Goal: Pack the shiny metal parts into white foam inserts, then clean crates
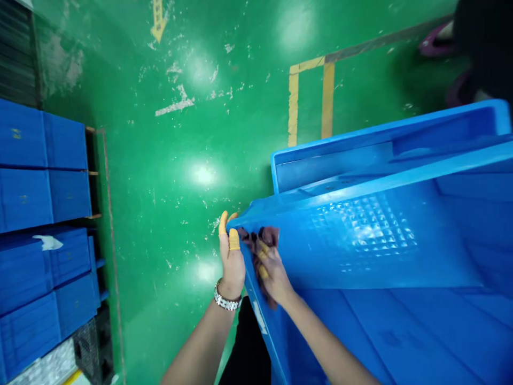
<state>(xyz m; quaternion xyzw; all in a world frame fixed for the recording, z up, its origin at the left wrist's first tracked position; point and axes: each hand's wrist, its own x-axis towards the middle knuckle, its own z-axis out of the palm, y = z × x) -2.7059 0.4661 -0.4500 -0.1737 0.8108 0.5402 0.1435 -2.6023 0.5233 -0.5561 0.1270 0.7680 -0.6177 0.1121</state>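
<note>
My left hand (232,259) grips the near-left corner of a large blue plastic bin (401,171), thumb on one side and fingers on the other. Yellow finger cots cover several of its fingertips, and a silver bracelet (227,297) circles the wrist. Inside that same corner, my right hand (274,270) is closed on a dark brownish-red cloth (270,235) and presses it against the bin's wall. Yellow finger cots show on this hand too. Part of the cloth is hidden under the fingers.
A second blue bin (280,158) lies just behind the first. Stacked blue crates (24,198) stand at the left, one with a white scrap (48,242) on it. A person's shoe (435,43) shows at top right. Yellow tape (294,101) marks the green floor (160,176).
</note>
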